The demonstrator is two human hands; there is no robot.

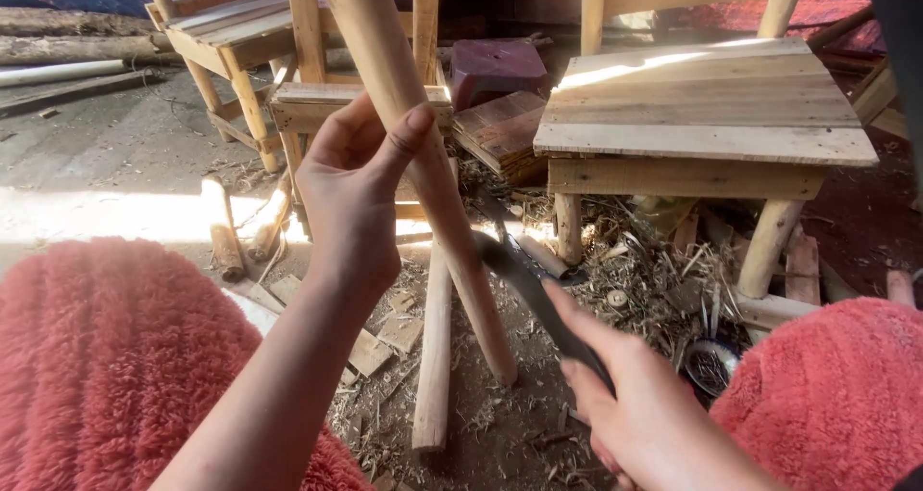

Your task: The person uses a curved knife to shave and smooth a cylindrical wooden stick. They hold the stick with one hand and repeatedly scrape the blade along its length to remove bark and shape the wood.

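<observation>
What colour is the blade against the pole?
Dark grey, nearly black: the knife blade shows best in the head view, against the pale wooden pole.

left hand (351, 188) grip closed, right hand (644, 404) clenched

Pale peeled wooden pole (423, 154), tilted, lower end on ground; dark blade (524, 279) against it.

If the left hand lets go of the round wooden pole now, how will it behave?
The pole stands tilted, its lower end on the littered ground, so it would probably topple. Being round and smooth, it may roll. It looks stiff, solid wood.
</observation>
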